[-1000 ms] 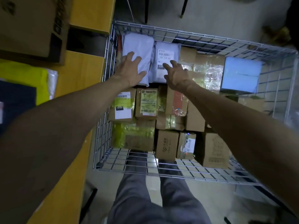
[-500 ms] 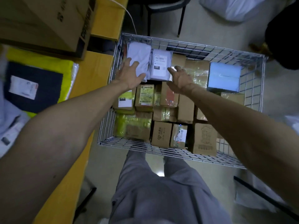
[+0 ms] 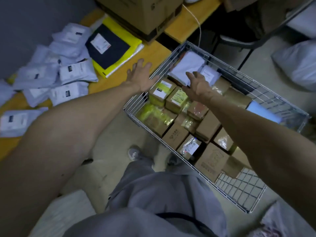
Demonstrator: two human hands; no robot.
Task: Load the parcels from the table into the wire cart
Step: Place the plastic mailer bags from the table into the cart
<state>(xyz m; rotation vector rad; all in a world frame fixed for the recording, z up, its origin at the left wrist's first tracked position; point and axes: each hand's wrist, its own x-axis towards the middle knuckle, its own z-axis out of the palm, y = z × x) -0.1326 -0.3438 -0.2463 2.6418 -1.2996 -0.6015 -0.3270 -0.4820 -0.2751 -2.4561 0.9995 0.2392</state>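
The wire cart [image 3: 246,79] stands on the floor beside the yellow table [image 3: 153,53], packed with several cardboard boxes [image 3: 174,137] and two white mailer bags [image 3: 186,65] at its far end. My left hand [image 3: 140,76] hovers empty with spread fingers over the table edge and the cart's corner. My right hand [image 3: 196,84] is over the cart near the white bags, fingers loosely bent, holding nothing. A heap of white mailer parcels [image 3: 56,74] lies on the table at the left, next to a black-and-yellow parcel [image 3: 109,47].
A big cardboard box [image 3: 145,12] sits at the table's far end with a white cable [image 3: 198,26] behind it. A chair [image 3: 248,40] stands beyond the cart. White sacks [image 3: 297,64] lie on the floor at right. My legs and shoes [image 3: 135,154] are below.
Both hands have come off the white bags in the cart. My left hand has swung left over the table edge. The view has turned left, showing the parcel heap.
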